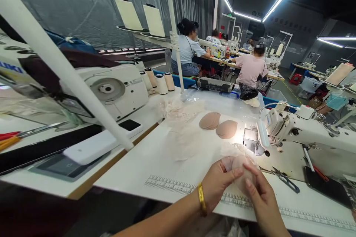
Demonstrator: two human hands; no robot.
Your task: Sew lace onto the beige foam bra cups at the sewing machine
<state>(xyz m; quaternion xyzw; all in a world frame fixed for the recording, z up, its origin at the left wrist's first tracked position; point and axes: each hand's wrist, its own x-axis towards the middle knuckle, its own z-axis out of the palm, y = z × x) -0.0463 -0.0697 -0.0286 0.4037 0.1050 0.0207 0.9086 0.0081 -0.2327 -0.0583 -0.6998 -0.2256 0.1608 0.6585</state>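
Observation:
Between my two hands is a pale, sheer cup-shaped fabric piece, held above the table's front part. My left hand, with a gold bracelet at the wrist, pinches its left side. On the right side, my right hand has thumb and fingers closed on the same fabric. Beyond them lie two tan bra cups, side by side on the white table. A sewing machine with a lit lamp stands just past the fabric, to the right. Thin pale fabric is spread left of the cups.
Scissors lie right of my hands, near a black tray. A printed ruler runs along the front edge. Thread cones and another sewing machine stand left, behind a white pole. Co-workers sit farther back.

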